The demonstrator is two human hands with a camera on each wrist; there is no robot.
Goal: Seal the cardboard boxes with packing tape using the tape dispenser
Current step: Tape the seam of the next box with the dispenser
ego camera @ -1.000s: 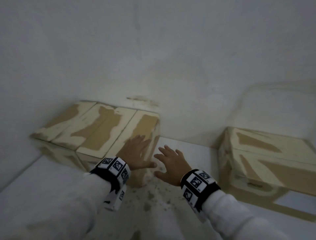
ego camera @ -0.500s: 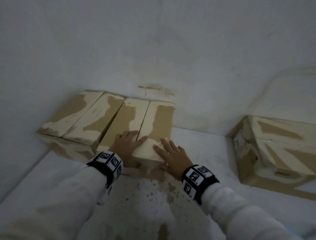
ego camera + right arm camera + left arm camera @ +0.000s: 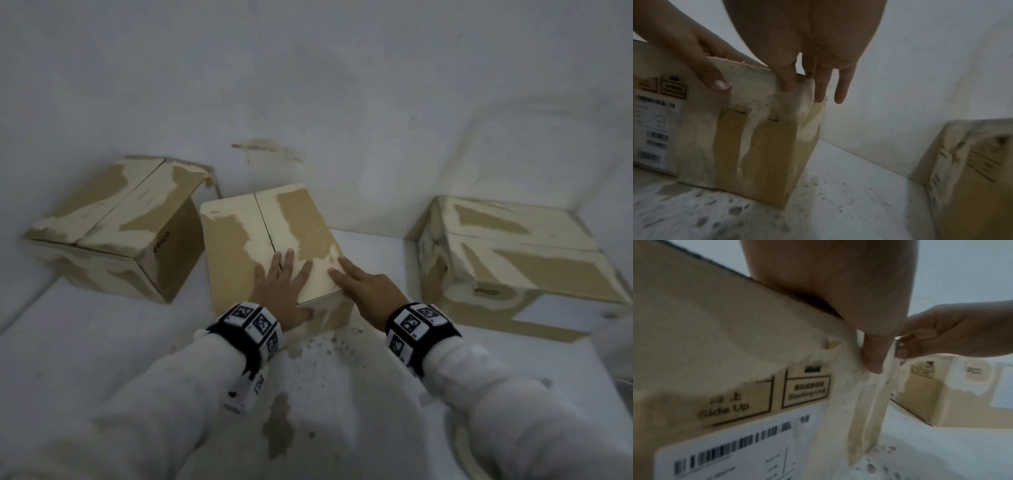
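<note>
Fingers of left hand lie flat across middle box seam, thumb hooked over near edge; right hand flat at the 3 o'clock corner, fingers straight, holding nothing. Likely pressing flaps shut for taping. Further out: second box at 10 o'clock, third box at 2 o'clock. Tape dispenser not in view.

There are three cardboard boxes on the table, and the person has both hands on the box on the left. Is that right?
Not quite. The left hand and right hand are on the middle box, not the left box. The head view shows it. The right box makes three.
</note>
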